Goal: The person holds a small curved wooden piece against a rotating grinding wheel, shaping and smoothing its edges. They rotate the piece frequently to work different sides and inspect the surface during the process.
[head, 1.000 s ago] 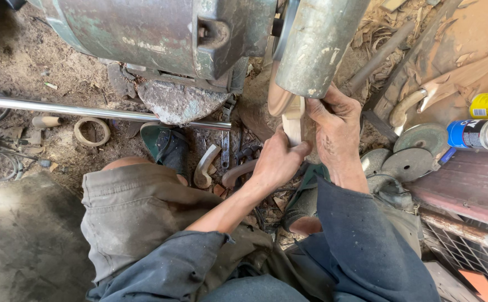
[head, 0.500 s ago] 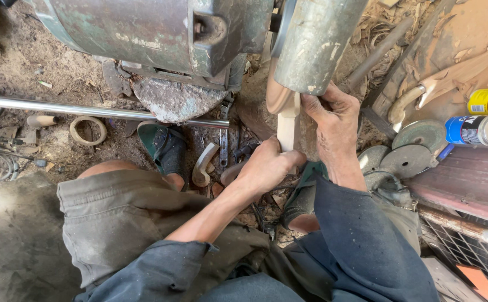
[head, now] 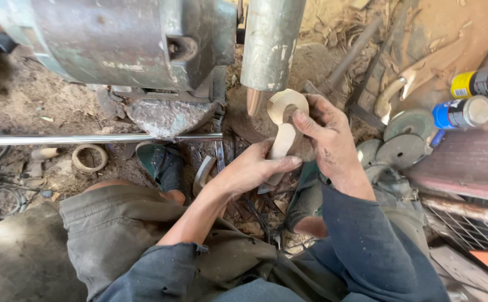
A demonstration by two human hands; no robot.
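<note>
We've pulled the wooden piece [head: 284, 120] back a bit from the sanding drum [head: 270, 45], so shaping's paused. Left hand [head: 252, 168] grips its handle end, right hand [head: 325, 134] clasps the ring end, just below drum.

We saw pale, smooth bare wood on the hooked piece [head: 284, 120]. The motor housing [head: 115, 42] was dull, worn painted metal; the rod [head: 87, 138] was shiny polished steel.
</note>
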